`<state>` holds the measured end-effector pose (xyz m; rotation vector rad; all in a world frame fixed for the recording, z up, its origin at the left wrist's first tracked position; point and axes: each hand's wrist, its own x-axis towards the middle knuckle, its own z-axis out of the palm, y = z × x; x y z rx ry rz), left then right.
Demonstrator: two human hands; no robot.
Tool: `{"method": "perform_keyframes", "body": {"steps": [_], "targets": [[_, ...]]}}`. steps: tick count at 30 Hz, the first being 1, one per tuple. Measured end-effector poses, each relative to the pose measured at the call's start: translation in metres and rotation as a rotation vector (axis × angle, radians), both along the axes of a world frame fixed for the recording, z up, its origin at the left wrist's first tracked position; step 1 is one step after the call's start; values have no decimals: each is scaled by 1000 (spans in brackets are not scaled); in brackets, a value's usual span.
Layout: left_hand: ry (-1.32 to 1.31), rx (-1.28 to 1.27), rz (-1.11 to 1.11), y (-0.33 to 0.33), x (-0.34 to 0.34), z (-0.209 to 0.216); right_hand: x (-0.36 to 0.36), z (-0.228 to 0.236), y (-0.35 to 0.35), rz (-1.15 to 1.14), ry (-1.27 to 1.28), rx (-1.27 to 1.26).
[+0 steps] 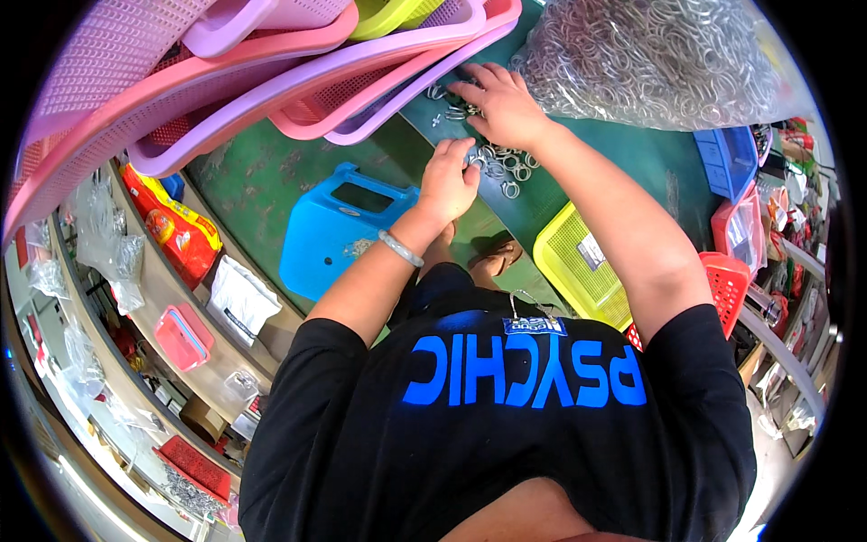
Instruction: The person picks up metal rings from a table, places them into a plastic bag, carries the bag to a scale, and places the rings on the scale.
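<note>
Small silvery metal rings lie in a loose pile on the green table. My right hand rests over the far side of this pile, its fingers spread and touching a few small metal pieces. At the near left of the pile is my left hand, with its fingers curled and the tips drawn together. Whatever sits between those fingertips is too small or too hidden to name. A large clear plastic bag full of similar rings stands just beyond my right hand.
Pink and purple plastic baskets are stacked at the far left. Below the table's edge, a blue plastic stool stands on the left and a yellow-green basket sits to the right. A blue bin is farther right.
</note>
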<state>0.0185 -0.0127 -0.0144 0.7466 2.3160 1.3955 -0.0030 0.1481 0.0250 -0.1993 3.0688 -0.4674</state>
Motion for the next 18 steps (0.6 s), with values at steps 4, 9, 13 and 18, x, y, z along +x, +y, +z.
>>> {"method": "perform_keyframes", "body": {"steps": [4,9,13,18], "targets": [[-53,-1,12,2,1,4,21,20,17,-21,102,-114],[-64,12,-2,0,2,12,85,61,40,-110,144,-208],[-106,-60,-82,3,11,33,162,86,59,-378,178,-205],[-154,-130,-392,27,47,51,271,95,50,-781,148,-185]]}}
